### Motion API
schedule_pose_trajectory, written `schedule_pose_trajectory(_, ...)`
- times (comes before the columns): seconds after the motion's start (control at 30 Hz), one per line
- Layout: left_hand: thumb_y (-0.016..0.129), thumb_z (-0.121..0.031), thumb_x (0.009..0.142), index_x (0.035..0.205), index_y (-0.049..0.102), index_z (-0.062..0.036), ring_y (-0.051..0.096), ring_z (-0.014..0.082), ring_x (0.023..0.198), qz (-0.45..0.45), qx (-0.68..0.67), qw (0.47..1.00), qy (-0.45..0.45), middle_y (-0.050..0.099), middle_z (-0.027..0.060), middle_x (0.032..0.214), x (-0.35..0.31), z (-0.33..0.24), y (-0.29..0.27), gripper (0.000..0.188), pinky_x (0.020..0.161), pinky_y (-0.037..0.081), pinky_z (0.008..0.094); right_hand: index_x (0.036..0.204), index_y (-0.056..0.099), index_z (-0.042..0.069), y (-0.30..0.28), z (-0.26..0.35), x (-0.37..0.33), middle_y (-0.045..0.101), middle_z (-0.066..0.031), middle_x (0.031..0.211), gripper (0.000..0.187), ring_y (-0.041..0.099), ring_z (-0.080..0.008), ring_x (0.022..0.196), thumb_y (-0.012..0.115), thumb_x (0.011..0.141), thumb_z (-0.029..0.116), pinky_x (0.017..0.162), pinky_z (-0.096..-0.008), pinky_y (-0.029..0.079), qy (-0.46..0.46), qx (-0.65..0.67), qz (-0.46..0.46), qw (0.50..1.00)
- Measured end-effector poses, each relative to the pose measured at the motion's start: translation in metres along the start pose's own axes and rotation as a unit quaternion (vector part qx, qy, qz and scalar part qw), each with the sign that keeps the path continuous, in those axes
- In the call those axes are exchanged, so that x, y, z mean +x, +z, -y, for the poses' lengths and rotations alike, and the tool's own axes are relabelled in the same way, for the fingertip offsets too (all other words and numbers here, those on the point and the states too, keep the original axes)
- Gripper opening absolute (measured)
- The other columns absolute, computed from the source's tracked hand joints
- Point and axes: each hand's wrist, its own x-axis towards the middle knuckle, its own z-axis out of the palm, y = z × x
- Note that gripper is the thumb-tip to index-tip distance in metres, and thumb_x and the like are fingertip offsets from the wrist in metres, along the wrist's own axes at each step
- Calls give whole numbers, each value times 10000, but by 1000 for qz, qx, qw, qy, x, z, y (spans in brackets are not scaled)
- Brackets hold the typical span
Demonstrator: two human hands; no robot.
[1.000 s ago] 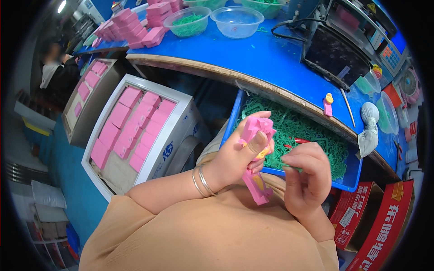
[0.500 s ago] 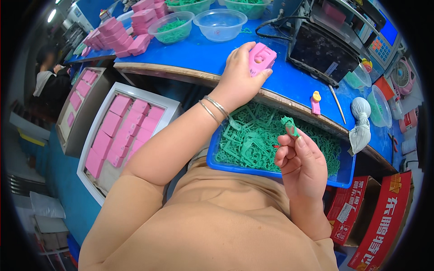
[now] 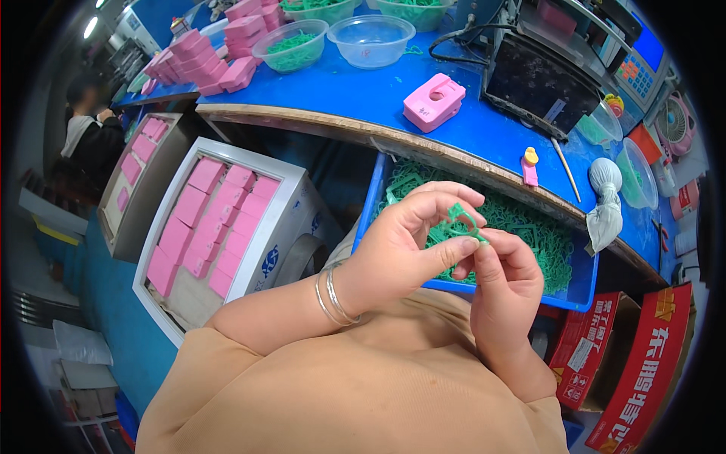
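Note:
Over the blue bin (image 3: 593, 277) of tangled green scraps, my two hands meet at a small green looped piece (image 3: 458, 215). My left hand (image 3: 408, 244), its wrist in two bangles, is closed with thumb and fingers on the piece. Closed in a pinch, my right hand (image 3: 505, 274) grips its lower end. The fingers hide part of it, so its exact kind does not show. A pink block (image 3: 434, 103) with a round hollow in its top lies on the blue table beyond the hands, touched by neither.
Pink blocks fill a white-framed tray (image 3: 206, 219) at left; more form stacks (image 3: 198, 57) at the back. Clear bowls (image 3: 370, 41), some with green pieces, stand along the table. At right are a dark machine (image 3: 533, 79), a thin stick (image 3: 566, 168) and red cartons (image 3: 643, 371).
My left hand has let go of the pink block, leaving it on the table, and come down to the green piece. My right hand still grips that piece.

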Motion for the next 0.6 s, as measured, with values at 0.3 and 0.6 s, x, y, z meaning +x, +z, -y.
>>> schedule_pose_trajectory(0.3,625,-23,802,882,590,-46,459,187,1073,-39,222,968,105,490,86,1078,-6,8,-11,91,870,406,320,892,568,-25,-1,-5,3,573,-82,819,74,545,-106,648,553,821,-15,576,-211,449,-43,-198,19,979)
schedule_pose_trajectory(0.6,629,13,741,848,559,-57,504,223,870,-63,402,886,221,517,87,937,-2,12,-10,146,784,410,311,760,512,-2,-3,-5,11,493,-37,629,44,459,-85,516,545,789,-4,451,-229,368,-176,-427,57,885)
